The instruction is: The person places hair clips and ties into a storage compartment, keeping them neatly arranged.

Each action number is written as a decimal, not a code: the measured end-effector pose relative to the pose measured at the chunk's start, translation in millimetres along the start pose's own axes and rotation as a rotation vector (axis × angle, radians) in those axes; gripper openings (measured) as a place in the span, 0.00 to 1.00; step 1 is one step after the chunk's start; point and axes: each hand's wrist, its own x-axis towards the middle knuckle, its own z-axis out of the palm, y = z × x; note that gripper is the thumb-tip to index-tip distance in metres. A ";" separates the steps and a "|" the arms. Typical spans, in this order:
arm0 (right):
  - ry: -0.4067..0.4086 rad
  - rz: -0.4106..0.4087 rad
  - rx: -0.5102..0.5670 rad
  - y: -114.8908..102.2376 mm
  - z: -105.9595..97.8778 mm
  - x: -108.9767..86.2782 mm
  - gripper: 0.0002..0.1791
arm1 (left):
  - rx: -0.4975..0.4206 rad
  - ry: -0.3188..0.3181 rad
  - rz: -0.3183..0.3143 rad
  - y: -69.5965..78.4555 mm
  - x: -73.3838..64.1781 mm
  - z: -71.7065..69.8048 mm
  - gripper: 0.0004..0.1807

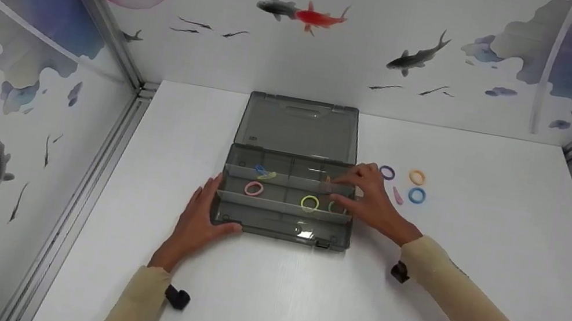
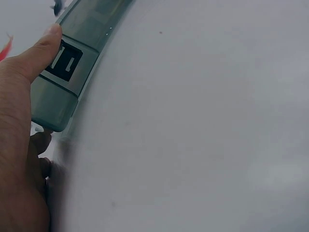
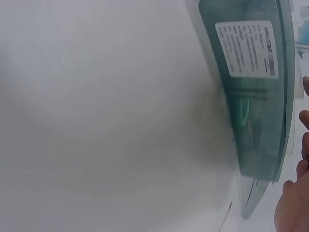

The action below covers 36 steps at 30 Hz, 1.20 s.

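A translucent grey divided storage box (image 1: 263, 221) lies on the table with its lid (image 1: 300, 128) raised at the back. My left hand (image 1: 196, 221) holds its front left corner, fingers along the side and thumb on the front wall. Over the right compartments is my right hand (image 1: 373, 199), thumb and index finger apart, beside a small orange piece (image 1: 327, 182) in the back row. That row also has a blue clip (image 1: 260, 169) and a yellow clip (image 1: 267, 175). The middle row holds a pink ring (image 1: 254, 188), a yellow ring (image 1: 309, 203) and a partly covered green ring (image 1: 334, 207).
Right of the box lie a purple ring (image 1: 387, 172), an orange ring (image 1: 417, 176), a blue ring (image 1: 417, 195) and a pink clip (image 1: 398, 195). A printed label (image 3: 248, 49) is on the box's side wall. Patterned panels (image 1: 311, 65) border the white table (image 1: 262, 297).
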 end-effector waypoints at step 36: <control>0.231 0.251 -0.108 72.9 -70.0 -82.5 0.18 | 0.024 -0.003 -0.001 -3.2 2.2 0.6 0.71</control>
